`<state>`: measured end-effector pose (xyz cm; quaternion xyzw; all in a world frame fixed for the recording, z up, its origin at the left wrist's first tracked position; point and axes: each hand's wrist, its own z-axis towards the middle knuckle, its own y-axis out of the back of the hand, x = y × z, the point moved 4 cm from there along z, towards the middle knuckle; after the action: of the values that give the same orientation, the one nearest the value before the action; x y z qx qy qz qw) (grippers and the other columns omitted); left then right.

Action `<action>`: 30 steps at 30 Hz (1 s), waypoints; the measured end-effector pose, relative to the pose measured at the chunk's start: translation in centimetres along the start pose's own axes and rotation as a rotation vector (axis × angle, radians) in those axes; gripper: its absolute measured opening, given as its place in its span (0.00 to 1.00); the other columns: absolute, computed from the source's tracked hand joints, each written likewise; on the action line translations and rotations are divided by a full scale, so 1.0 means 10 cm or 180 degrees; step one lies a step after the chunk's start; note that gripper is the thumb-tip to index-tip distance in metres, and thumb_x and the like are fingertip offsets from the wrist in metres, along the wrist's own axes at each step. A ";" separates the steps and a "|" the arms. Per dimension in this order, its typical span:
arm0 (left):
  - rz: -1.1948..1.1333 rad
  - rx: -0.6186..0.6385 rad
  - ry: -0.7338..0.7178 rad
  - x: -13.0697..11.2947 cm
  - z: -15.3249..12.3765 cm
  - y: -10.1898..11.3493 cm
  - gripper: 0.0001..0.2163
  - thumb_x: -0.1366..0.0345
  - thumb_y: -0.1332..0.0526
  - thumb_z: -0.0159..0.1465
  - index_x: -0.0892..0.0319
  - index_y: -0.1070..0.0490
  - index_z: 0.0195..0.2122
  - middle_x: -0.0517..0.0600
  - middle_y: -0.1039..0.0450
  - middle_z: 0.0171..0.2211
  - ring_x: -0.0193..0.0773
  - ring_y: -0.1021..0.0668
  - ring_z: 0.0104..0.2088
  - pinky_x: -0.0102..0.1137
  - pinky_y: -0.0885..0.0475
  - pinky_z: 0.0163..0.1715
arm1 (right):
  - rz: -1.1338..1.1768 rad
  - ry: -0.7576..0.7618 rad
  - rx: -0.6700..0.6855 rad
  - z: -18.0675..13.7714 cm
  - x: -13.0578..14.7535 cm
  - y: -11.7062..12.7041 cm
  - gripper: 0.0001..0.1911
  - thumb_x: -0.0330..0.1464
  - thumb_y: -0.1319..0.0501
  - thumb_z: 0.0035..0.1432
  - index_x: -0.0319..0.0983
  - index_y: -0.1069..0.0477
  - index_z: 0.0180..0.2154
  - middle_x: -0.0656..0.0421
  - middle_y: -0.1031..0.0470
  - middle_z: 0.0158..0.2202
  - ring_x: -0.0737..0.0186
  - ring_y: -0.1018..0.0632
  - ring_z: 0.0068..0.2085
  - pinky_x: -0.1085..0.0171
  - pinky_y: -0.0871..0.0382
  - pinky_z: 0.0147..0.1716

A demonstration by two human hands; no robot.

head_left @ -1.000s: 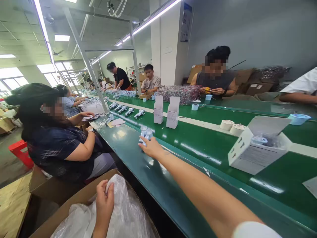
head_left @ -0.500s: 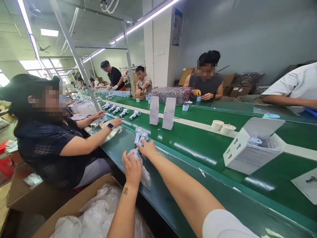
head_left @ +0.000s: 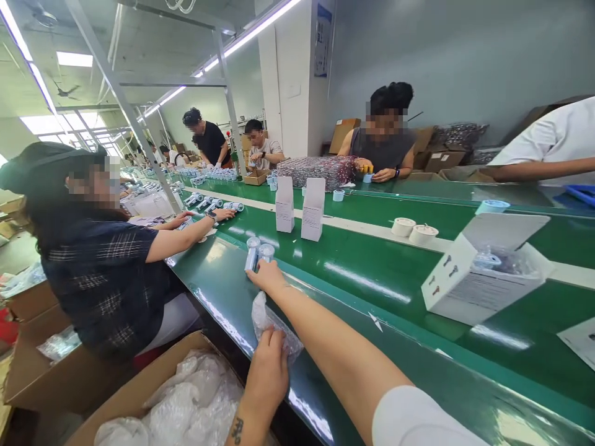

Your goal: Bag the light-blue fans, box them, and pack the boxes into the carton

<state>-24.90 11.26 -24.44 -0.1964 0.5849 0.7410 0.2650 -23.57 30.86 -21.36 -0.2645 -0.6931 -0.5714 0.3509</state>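
My right hand point(head_left: 264, 277) reaches far out over the green belt point(head_left: 372, 272) and closes on two white-and-blue cylindrical devices point(head_left: 258, 253) lying side by side. My left hand point(head_left: 267, 365) is at the belt's near edge, fingers pinched on a clear plastic bag point(head_left: 272, 322) that rests on the dark green rail. Below it an open cardboard box point(head_left: 139, 387) holds more crumpled clear bags point(head_left: 195, 402).
An open white carton point(head_left: 483, 272) with a bagged part sits on the belt to the right. Two upright white boxes point(head_left: 300, 207) and two tape rolls point(head_left: 413, 230) stand farther off. A seated person point(head_left: 106, 266) works close on my left; other people sit across the belt.
My left hand drew the plastic bag back toward me along the belt's edge. My right hand stayed on the two devices. The person on my left stretched an arm further onto the belt.
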 end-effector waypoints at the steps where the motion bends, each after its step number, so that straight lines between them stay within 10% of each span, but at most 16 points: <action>1: -0.0085 0.0223 -0.0079 0.00 -0.03 0.08 0.18 0.76 0.51 0.62 0.57 0.30 0.50 0.58 0.31 0.50 0.46 0.26 0.52 0.41 0.29 0.52 | 0.0117 -0.0075 -0.0042 0.00 -0.03 0.02 0.18 0.37 0.38 0.61 0.37 0.32 0.50 0.52 0.33 0.54 0.52 0.29 0.52 0.48 0.33 0.51; 8: -0.0381 0.1159 -0.0361 0.14 -0.14 0.46 0.27 0.81 0.50 0.56 0.49 0.26 0.51 0.53 0.38 0.61 0.46 0.32 0.60 0.42 0.33 0.58 | 0.1635 -0.0805 0.0167 -0.22 -0.38 0.60 0.15 0.35 0.41 0.64 0.36 0.33 0.50 0.54 0.28 0.46 0.60 0.24 0.40 0.58 0.25 0.37; 13: 0.0708 0.0721 -0.0207 0.21 0.03 0.41 0.19 0.80 0.50 0.58 0.59 0.25 0.44 0.58 0.33 0.54 0.44 0.28 0.54 0.39 0.32 0.54 | 0.2810 -0.0802 0.0535 -1.14 -0.61 1.22 0.04 0.31 0.45 0.64 0.37 0.34 0.40 0.60 0.28 0.32 0.70 0.25 0.28 0.71 0.27 0.27; 17: 0.1037 -0.0124 -0.0543 -0.09 0.03 0.43 0.09 0.66 0.43 0.62 0.60 0.29 0.25 0.56 0.29 0.40 0.45 0.27 0.43 0.38 0.30 0.44 | 0.3463 -0.0918 0.0864 -2.16 -0.82 1.31 0.14 0.42 0.38 0.58 0.38 0.34 0.35 0.60 0.29 0.28 0.70 0.28 0.23 0.73 0.32 0.18; 22: -0.0383 -0.0058 -0.0471 -0.56 -0.25 0.31 0.11 0.66 0.44 0.63 0.60 0.30 0.24 0.48 0.32 0.24 0.35 0.30 0.27 0.29 0.34 0.30 | 0.3536 -0.0546 0.1536 -3.06 -0.97 1.04 0.24 0.44 0.28 0.44 0.37 0.33 0.35 0.61 0.29 0.29 0.70 0.27 0.26 0.72 0.30 0.22; 30: -0.2362 0.0980 -0.0344 -1.08 -0.79 0.11 0.07 0.65 0.38 0.59 0.60 0.22 0.35 0.50 0.24 0.31 0.39 0.25 0.35 0.32 0.32 0.39 | 0.3764 -0.0578 0.1803 -3.54 -1.31 1.15 0.52 0.39 0.26 0.42 0.41 0.56 0.60 0.60 0.29 0.34 0.61 0.22 0.30 0.69 0.29 0.20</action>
<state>-17.28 1.63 -19.02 -0.3130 0.5636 0.5081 0.5712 -0.16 -0.88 -21.10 -0.5451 -0.5814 -0.0535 0.6017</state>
